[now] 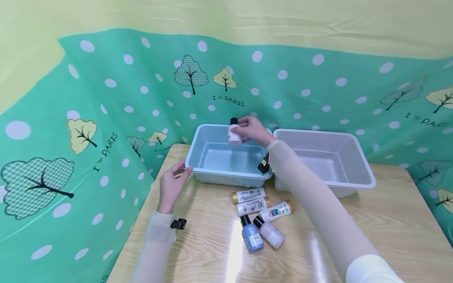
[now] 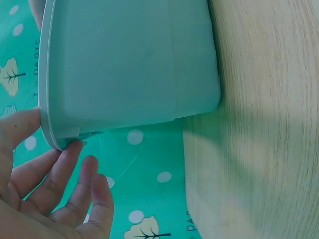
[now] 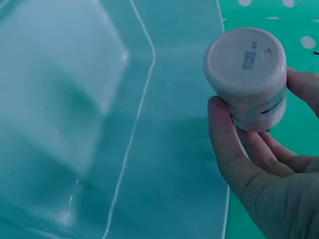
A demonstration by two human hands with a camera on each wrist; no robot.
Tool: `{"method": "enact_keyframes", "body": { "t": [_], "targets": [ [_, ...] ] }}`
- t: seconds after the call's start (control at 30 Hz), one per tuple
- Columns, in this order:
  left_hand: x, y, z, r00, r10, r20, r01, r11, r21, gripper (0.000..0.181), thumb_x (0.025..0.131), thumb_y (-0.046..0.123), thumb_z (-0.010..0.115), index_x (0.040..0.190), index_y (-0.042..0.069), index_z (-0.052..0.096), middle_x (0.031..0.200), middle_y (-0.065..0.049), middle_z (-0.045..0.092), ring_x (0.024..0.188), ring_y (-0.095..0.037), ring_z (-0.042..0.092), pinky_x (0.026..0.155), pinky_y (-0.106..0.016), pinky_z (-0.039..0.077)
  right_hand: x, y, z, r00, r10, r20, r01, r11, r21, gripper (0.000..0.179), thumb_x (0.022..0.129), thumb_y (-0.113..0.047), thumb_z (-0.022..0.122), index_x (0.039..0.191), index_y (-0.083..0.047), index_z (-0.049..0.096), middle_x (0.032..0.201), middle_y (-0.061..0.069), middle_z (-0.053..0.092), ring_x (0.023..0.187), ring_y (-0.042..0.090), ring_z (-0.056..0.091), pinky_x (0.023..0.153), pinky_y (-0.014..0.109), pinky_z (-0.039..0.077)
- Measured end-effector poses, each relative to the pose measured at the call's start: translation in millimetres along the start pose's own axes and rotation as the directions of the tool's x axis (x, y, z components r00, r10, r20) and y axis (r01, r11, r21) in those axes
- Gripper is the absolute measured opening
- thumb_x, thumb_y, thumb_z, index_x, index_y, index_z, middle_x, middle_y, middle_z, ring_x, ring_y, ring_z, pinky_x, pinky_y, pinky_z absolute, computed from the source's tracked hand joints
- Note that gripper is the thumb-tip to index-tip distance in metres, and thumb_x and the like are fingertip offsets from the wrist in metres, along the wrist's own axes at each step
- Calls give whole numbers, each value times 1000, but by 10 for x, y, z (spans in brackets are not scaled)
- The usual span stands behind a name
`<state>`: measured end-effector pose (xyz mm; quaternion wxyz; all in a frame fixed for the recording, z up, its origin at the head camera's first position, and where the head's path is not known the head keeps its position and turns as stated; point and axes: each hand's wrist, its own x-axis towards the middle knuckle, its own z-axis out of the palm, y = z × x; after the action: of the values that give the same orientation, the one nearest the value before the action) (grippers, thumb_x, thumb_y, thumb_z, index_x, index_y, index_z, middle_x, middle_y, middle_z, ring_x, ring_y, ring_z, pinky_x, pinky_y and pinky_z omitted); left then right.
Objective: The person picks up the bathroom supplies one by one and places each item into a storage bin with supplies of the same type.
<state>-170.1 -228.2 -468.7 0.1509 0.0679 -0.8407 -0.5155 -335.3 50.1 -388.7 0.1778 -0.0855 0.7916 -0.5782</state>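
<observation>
Sitting pinched in right hand (image 1: 255,130), pale bottle (image 1: 234,136), tilt hard to judge

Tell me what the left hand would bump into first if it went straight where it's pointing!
The blue tub. The left hand pinches it at one corner, so there looks to be no gap to cross first.

Pale sleeves (image 1: 313,192), black wrist devices
Left hand (image 1: 171,186) and right hand (image 1: 253,130) bare; small black device (image 1: 178,224) at left, yellow-marked one (image 1: 263,165) at right; white fabric (image 1: 371,271) near right.
</observation>
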Motion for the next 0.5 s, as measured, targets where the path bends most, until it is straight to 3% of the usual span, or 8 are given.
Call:
{"method": "enact_keyframes", "body": {
  "t": [0.17, 0.37, 0.5],
  "targets": [
    [-6, -10, 7, 1000, 9, 0, -9, 1000, -8, 57, 80, 52, 64, 123, 16, 60, 107, -1, 65, 95, -15, 59, 80, -36, 51, 117, 160, 55, 992, 67, 105, -59, 995, -76, 65, 80, -26, 73, 131, -1, 40, 115, 13, 52, 92, 28, 59, 71, 41, 54],
    [-10, -26, 25, 1000, 0, 6, 0, 1000, -2, 59, 80, 55, 62, 124, 16, 60, 104, 2, 65, 95, -12, 59, 79, -34, 51, 206, 387, 57, 977, 169, 132, -132, 959, -249, 64, 81, -28, 72, 130, -2, 40, 110, 13, 51, 89, 28, 57, 74, 42, 53],
    [-3, -24, 22, 1000, 3, -3, -3, 1000, 3, 57, 80, 54, 62, 123, 16, 60, 104, 2, 65, 95, -13, 59, 79, -35, 52, 229, 474, 87, 963, 226, 150, -174, 939, -297, 60, 80, -25, 72, 126, -1, 42, 108, 15, 51, 87, 28, 58, 73, 44, 53]
  ]
}}
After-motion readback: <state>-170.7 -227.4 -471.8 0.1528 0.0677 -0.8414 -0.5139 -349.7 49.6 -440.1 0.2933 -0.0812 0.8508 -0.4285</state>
